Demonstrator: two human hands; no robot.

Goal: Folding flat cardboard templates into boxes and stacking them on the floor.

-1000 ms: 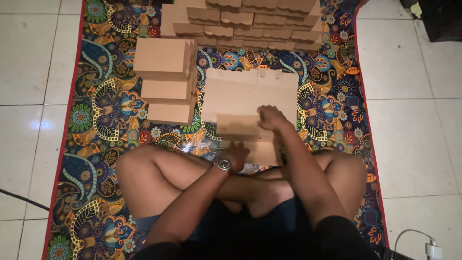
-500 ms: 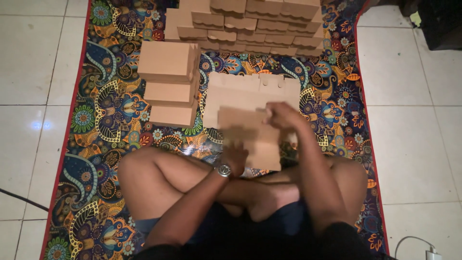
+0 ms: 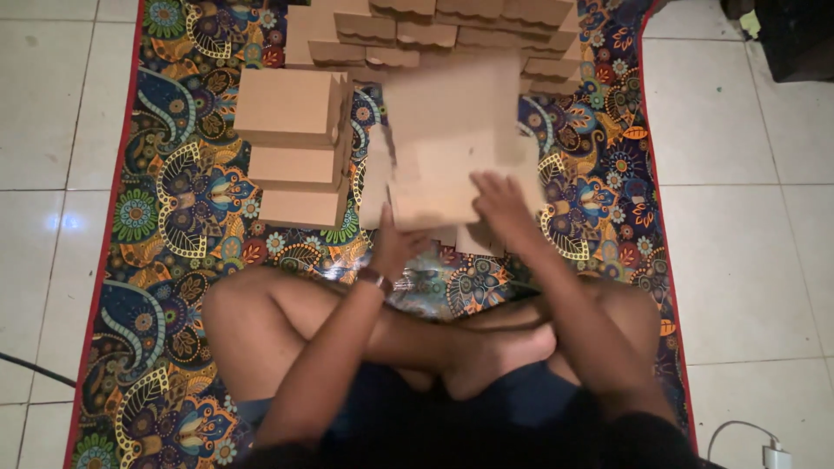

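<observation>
Cardboard sheet [image 3: 452,139], a flat box blank, is raised above the patterned rug [image 3: 174,174], long axis running away from the person, blurred. Left hand [image 3: 393,247] pinches its near left corner; right hand [image 3: 499,204] lies spread on the near edge, grip closed on it. Folded cardboard boxes [image 3: 291,143] stand stacked left of it.

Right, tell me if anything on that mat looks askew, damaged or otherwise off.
Nothing stands out. Both hands, left hand and right hand, hold a flat cardboard sheet above the patterned mat. The folded boxes sit in a tidy stack on the left, with more piled at the top.
</observation>
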